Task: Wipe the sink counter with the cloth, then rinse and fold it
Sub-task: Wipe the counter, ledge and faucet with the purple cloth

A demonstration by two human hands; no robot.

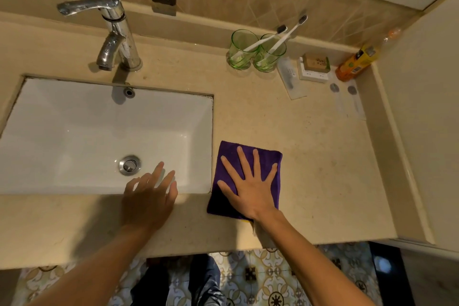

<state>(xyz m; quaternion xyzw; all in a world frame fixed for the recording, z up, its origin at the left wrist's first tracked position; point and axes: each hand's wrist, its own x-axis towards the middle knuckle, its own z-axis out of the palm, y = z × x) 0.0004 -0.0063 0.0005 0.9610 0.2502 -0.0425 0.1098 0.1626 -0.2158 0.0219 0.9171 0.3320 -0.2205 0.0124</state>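
**Purple cloth flat on counter, right hand pressed on top**

The folded purple terry cloth [224,196] lies flat on the beige stone sink counter [310,156], just right of the white rectangular undermount basin [74,131]. Its left edge runs alongside the basin's right rim; its near edge sits close to the counter's front edge.

Right hand [250,186]: palm down on the cloth, all five fingers fully spread and extended, pointing away from the person. Nothing gripped; the hand lies flat on the fabric. Forearm enters from lower right, wrist roughly straight, crossing the near edge of the cloth.

Left hand [150,196]: palm down over the front rim of the basin, fingers loosely spread and slightly curled, fingertips reaching over the basin interior near the chrome drain plug [129,164]. It holds nothing. Somewhat motion-blurred; cannot tell whether it touches the counter or hovers above it. Forearm enters from lower left.

Also on the counter: chrome single-lever faucet [116,32] behind the basin; two green glass tumblers [255,53] with white toothbrushes at the back right, well apart from the cloth; an orange bottle [354,64] in the far right corner.
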